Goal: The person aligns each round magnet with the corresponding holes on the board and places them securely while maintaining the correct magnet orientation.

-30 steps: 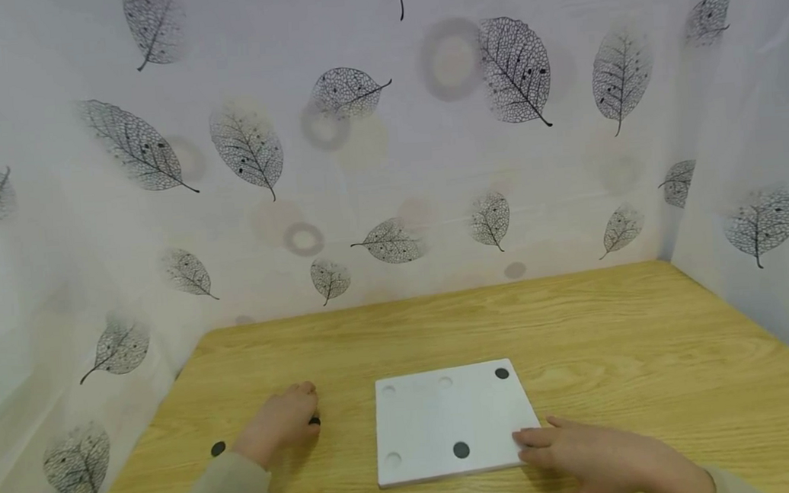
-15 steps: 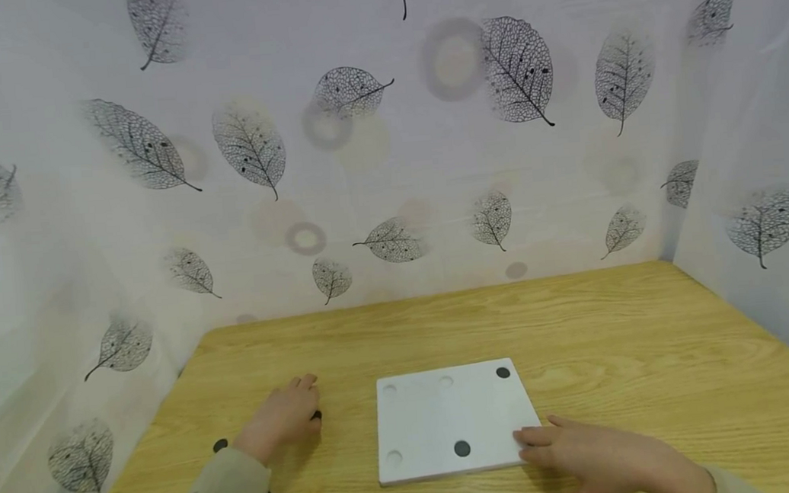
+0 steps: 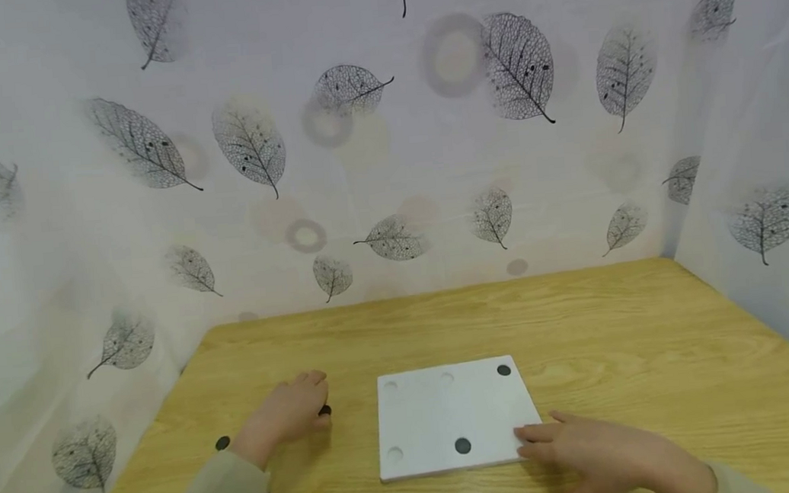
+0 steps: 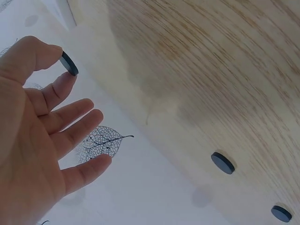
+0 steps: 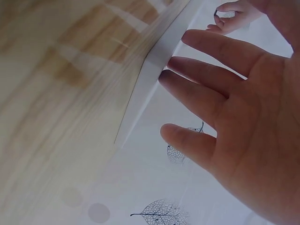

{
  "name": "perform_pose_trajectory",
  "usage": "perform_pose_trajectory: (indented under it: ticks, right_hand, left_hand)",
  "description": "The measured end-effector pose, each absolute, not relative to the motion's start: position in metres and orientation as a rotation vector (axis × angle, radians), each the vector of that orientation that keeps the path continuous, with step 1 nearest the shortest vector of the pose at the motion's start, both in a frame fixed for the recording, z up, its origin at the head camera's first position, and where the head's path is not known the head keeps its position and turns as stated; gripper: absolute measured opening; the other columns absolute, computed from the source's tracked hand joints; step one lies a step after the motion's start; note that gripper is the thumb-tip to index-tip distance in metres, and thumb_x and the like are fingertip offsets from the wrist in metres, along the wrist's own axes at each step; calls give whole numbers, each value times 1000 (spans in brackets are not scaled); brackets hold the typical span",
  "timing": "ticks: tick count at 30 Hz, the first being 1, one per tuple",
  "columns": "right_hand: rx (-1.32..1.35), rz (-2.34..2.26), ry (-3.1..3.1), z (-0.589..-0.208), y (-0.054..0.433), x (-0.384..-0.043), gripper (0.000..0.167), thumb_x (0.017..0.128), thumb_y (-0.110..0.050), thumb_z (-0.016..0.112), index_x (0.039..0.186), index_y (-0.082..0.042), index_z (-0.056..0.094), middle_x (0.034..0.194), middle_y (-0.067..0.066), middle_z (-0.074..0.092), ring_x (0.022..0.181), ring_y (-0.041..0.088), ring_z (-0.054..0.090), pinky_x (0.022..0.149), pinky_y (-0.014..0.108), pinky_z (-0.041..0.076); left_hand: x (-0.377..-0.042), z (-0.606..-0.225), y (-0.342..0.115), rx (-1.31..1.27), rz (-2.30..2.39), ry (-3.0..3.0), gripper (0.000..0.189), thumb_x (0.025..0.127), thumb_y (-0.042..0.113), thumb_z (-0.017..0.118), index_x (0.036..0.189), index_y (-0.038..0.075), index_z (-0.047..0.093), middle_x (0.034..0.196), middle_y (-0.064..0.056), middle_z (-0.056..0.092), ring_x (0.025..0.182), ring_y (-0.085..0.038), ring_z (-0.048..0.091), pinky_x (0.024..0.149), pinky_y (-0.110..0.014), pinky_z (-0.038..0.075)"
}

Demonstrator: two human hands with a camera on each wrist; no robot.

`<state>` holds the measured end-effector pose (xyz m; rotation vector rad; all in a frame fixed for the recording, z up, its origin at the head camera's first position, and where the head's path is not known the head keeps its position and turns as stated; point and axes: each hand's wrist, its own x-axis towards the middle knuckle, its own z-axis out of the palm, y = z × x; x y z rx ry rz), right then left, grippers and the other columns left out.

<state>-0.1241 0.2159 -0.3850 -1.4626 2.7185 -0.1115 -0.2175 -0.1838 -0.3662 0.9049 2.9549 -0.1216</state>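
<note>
A black disc is at the left hand, pinched on its rim between thumb and index finger; the other 3 fingers are loosely spread. It is to the left of the white board and apart from it. I cannot tell whether this hand touches the table.

The board lies flat on the table. 2 dark discs sit in it: 1 at the far right corner and 1 midway along the near edge. 3 shallow round hollows show at far left, far middle and near left.

The right hand has its fingers extended, the tips touching the board's right edge close to the near corner, part of which it hides.

2 loose discs lie on the table in the left wrist view; the head view shows 1, just left of the left forearm. Beige sleeves cover the forearms. White cloth printed with dark leaves hangs at the left, far and right sides.
</note>
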Motion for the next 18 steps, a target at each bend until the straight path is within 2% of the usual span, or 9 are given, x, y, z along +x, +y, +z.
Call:
perform_pose_trajectory:
  ticks: [4, 8, 11, 15, 18]
  right_hand:
    - [-1488, -84, 2724, -383, 216, -125, 58, 69, -32, 72, 120, -11, 55, 124, 9, 50, 110, 16, 48, 86, 46, 40]
    - [-1491, -111, 2712, -383, 217, -125, 58, 69, -32, 72, 119, -9, 55, 124, 10, 49, 112, 15, 47, 87, 48, 39]
    - [-1468, -132, 2696, -383, 218, -125, 59, 70, -33, 71, 121, -11, 53, 125, 9, 49, 112, 15, 47, 87, 48, 38]
    - [-1472, -123, 2683, -383, 218, -125, 63, 72, -35, 70, 126, -13, 48, 126, 10, 47, 113, 17, 46, 87, 46, 39]
    - [-1494, -97, 2685, -383, 217, -125, 66, 71, -35, 70, 128, -12, 46, 127, 11, 46, 113, 18, 46, 87, 46, 40]
  left_hand:
    - [-213, -362, -181, 898, -112, 2954, 27, 81, 23, 62, 96, 1, 56, 120, -18, 47, 109, -36, 44, 81, -56, 39]
    - [-209, -357, -179, 968, -113, 2967, 25, 79, 22, 62, 93, 2, 55, 113, -16, 50, 101, -32, 48, 77, -52, 42]
    - [-207, -354, -178, 1027, -108, 2977, 19, 78, 21, 61, 85, 6, 53, 97, -8, 53, 84, -24, 50, 69, -45, 45]
    - [-205, -349, -177, 1085, -78, 2999, 14, 78, 19, 60, 79, 10, 49, 77, 2, 47, 68, -15, 44, 60, -39, 42]
    - [-203, -346, -176, 1122, -85, 3006, 14, 79, 19, 60, 79, 10, 50, 74, 4, 45, 66, -13, 44, 58, -37, 41]
